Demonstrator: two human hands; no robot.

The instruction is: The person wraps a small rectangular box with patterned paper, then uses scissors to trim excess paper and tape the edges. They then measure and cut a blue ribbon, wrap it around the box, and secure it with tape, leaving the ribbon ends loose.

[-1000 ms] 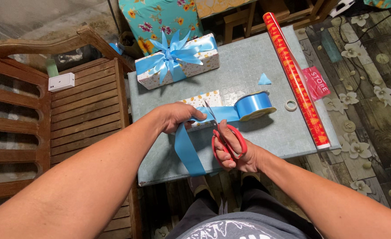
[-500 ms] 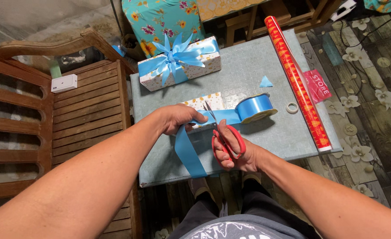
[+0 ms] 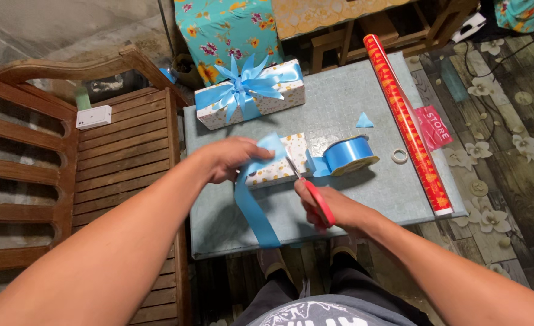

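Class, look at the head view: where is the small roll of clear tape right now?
The small tape roll lies on the grey table, toward its right side, between the blue ribbon spool and the red wrapping-paper roll.

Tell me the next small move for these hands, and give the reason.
Probably set the red-handled scissors down on the table. The ribbon strip in the left hand looks apart from the spool, and the right hand grips the scissors shut.

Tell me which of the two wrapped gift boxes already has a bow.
The far gift box, topped with a blue ribbon bow; the near gift box by the left hand has none.
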